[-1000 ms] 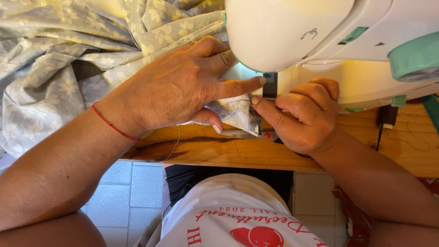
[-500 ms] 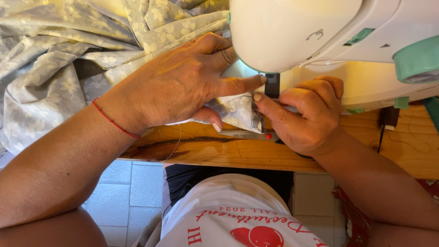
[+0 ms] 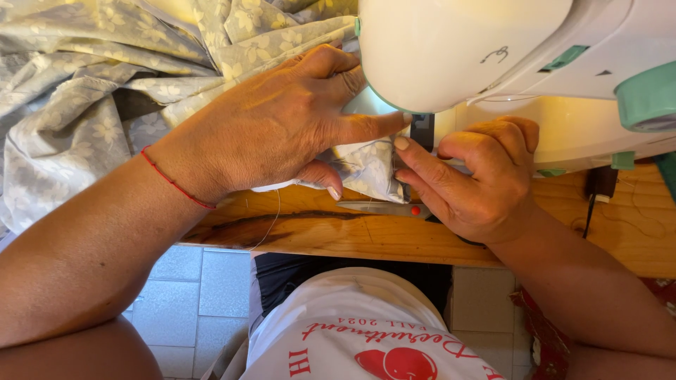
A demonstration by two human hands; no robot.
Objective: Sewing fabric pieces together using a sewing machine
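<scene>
Sewing at the machine, seen from above; our left hand (image 3: 274,127) lies flat and spread on the grey floral fabric (image 3: 105,91), fingers extended, the index finger stretched out so its tip sits beside the dark presser foot area (image 3: 421,132) under the head of the white sewing machine (image 3: 479,56); our right hand (image 3: 479,176) is half curled, pinching the folded fabric edge (image 3: 366,169) between thumb and forefinger just in front of that foot; the fabric's working edge sits at the near edge of the wooden desk (image 3: 366,239), and the rest is bunched toward the far left corner; a pair of scissors with a red pivot (image 3: 394,209) lies on the desk near its front edge, partly under our right hand; a loose thread (image 3: 271,229) hangs over the near edge; to do this step well, we judge the fold should be kept flat and aligned, the left hand pressing lightly and steering rather than pulling, both fingertips kept clear of the needle, which we cannot see from here; against half a second ago, little differs; both hands hold nearly the same pose, the right thumb and forefinger look marginally nearer the foot, and the fabric heap and scissors lie as they did.
</scene>
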